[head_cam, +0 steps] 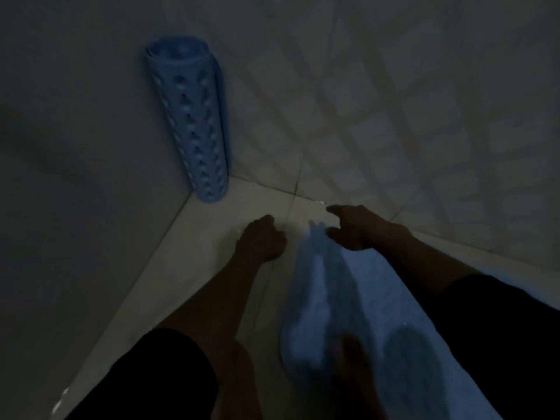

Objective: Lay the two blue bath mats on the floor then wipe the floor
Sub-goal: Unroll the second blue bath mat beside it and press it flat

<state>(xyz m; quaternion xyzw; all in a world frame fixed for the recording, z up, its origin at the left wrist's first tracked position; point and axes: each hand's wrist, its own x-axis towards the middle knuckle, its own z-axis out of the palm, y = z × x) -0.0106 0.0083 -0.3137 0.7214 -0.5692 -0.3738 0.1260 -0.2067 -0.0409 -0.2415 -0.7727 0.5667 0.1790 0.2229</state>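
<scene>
The room is dim. One blue bath mat (348, 313) lies on the pale tiled floor (212, 231) below me, partly bunched and in shadow. My right hand (351, 227) is at its far end, thumb and fingers pinching the mat's top edge. My left hand (262, 237) hovers left of the mat with its fingers curled, nothing visible in it. A second blue bath mat (189, 122), rolled into a tube with holes and bumps, stands upright in the corner, leaning against the wall.
Two tiled walls (394, 101) meet at the corner behind the rolled mat. My bare feet (357, 374) and dark shorts fill the lower part of the view, one foot resting on the flat mat.
</scene>
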